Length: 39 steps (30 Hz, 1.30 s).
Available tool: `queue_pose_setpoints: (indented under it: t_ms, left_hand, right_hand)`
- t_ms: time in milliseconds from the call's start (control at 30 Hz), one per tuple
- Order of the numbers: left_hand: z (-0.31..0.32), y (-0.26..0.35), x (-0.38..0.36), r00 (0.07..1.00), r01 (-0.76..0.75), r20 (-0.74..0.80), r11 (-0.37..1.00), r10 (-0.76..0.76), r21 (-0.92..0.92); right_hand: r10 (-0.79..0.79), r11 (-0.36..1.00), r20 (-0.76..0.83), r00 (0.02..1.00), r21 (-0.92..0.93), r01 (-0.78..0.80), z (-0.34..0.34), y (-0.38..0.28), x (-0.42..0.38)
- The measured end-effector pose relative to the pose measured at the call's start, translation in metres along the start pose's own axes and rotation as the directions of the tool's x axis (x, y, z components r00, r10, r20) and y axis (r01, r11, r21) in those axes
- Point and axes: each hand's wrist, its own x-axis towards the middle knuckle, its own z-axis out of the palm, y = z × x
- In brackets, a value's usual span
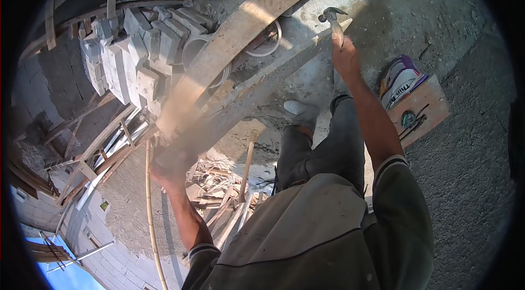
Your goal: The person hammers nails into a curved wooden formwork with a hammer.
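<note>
A claw hammer (pixel 334 21) is in my right hand (pixel 344 56), its head pointing up and away from me, at the upper right. My left hand (pixel 168 172) is at the lower left end of a long wooden plank (pixel 249 22); a hazy smear covers its fingers, so its grip cannot be made out. The plank runs from there to the top edge. Beside it a long grey beam or ledge (pixel 262 79) runs diagonally toward the hammer.
Stacked pale blocks (pixel 128 60) stand at the upper left, near a white bucket (pixel 262 41). Scrap wood (pixel 213 180) and a bamboo pole (pixel 150 219) lie below. At right are a printed bag (pixel 402 79) and a board (pixel 435 104) with tools.
</note>
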Motion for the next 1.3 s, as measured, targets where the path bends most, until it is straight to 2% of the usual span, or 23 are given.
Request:
queue_pose_setpoints:
  t_ms: [33,67,100,167,200,267,300,333,367,400,467,567,700,767,800,867,933,1000,1033,1067,1100,1167,1300]
  left_hand:
    - [0.004,0.001,0.0,1.0,-0.001,-0.004,1.0,0.001,-0.009]
    - [0.006,0.003,0.0,0.999,-0.001,-0.034,1.0,0.001,0.004]
    - [0.005,0.003,0.001,0.998,-0.002,-0.06,1.0,0.004,0.023]
    - [0.005,-0.005,0.0,0.997,0.002,-0.075,0.995,0.005,0.101]
    - [0.007,-0.003,-0.002,0.997,-0.009,-0.082,0.999,0.014,0.05]
    - [0.003,-0.001,-0.004,0.998,-0.023,-0.063,1.0,0.023,0.006]
    - [0.003,-0.001,-0.003,0.998,-0.024,-0.062,1.0,0.024,0.003]
    - [0.003,-0.001,-0.002,0.999,-0.027,-0.045,1.0,0.027,-0.013]
    - [0.003,-0.001,0.002,0.999,-0.034,-0.028,0.999,0.033,-0.026]
    - [0.005,-0.001,0.007,0.999,-0.039,-0.03,0.999,0.039,-0.025]
    - [0.008,-0.002,0.007,0.99,-0.087,-0.112,0.996,0.084,-0.025]
    - [0.001,0.008,0.012,0.99,-0.134,-0.051,0.991,0.133,-0.011]
    - [0.01,0.016,0.013,0.994,-0.022,-0.104,0.995,0.012,-0.1]
    - [0.01,0.015,0.007,0.993,-0.019,-0.121,0.987,-0.001,-0.16]
    - [0.007,0.02,0.009,0.996,-0.042,-0.083,0.988,0.03,-0.151]
    - [0.005,0.026,0.009,0.996,-0.081,-0.045,0.986,0.075,-0.146]
    - [0.008,0.031,0.016,0.948,-0.319,-0.038,0.945,0.317,-0.072]
    - [0.013,0.035,0.016,0.979,-0.191,-0.08,0.979,0.185,-0.077]
    - [0.009,0.036,0.01,0.995,-0.057,-0.087,0.995,0.049,-0.087]
    - [0.009,0.035,0.011,0.992,-0.104,-0.084,0.993,0.099,-0.051]
    - [0.01,0.03,0.015,0.99,-0.112,-0.088,0.992,0.107,-0.057]
    - [0.007,0.016,0.009,0.997,-0.073,-0.049,0.991,0.067,-0.115]
    - [0.009,0.002,0.002,0.996,0.006,-0.093,0.999,-0.01,-0.042]
  right_hand:
    - [0.224,0.973,0.314,0.923,-0.018,-0.23,-0.006,-0.003,0.013]
    - [0.409,0.894,0.585,0.7,-0.106,-0.435,-0.009,-0.002,0.022]
    - [0.41,0.893,0.586,0.699,-0.102,-0.439,-0.009,0.007,0.028]
    - [0.006,1.0,0.273,0.962,-0.01,-0.004,0.002,0.032,0.039]
    - [0.002,1.0,0.287,0.958,-0.009,0.001,0.019,0.038,0.038]
    - [-0.121,0.988,-0.24,0.963,0.062,0.14,0.042,0.05,0.026]
    - [-0.122,0.988,-0.242,0.962,0.059,0.14,0.029,0.041,0.033]
    - [0.15,0.988,0.244,0.958,-0.008,-0.152,0.003,0.019,0.042]
    - [0.405,0.908,0.636,0.657,-0.196,-0.37,-0.016,0.003,0.045]
    - [0.403,0.909,0.635,0.66,-0.191,-0.371,-0.02,-0.006,0.039]
    - [0.242,0.887,0.525,0.816,0.22,-0.405,-0.025,-0.022,0.017]
    - [0.114,0.973,0.573,0.812,0.1,-0.208,-0.013,-0.003,-0.01]
    - [0.218,0.911,0.684,0.696,0.113,-0.397,-0.04,-0.031,0.008]
    - [0.24,0.841,0.307,0.921,0.408,-0.356,-0.024,-0.031,-0.022]
    - [0.246,0.84,0.311,0.918,0.404,-0.362,-0.026,-0.026,-0.019]
    - [0.307,0.911,0.796,0.521,-0.089,-0.402,-0.03,-0.015,-0.004]
    - [0.287,0.894,0.721,0.63,0.035,-0.447,-0.032,-0.026,-0.019]
    - [0.267,0.876,0.667,0.696,0.132,-0.463,-0.025,-0.034,-0.037]
    - [0.274,0.822,0.543,0.794,0.296,-0.486,-0.023,-0.034,-0.054]
    - [0.295,0.756,0.383,0.875,0.467,-0.459,-0.022,-0.034,-0.06]
    - [0.291,0.757,0.375,0.88,0.472,-0.452,-0.023,-0.029,-0.051]
    - [0.329,0.817,0.659,0.677,0.161,-0.554,-0.036,-0.011,-0.038]
    - [0.321,0.848,0.547,0.773,0.197,-0.492,-0.058,-0.045,-0.027]
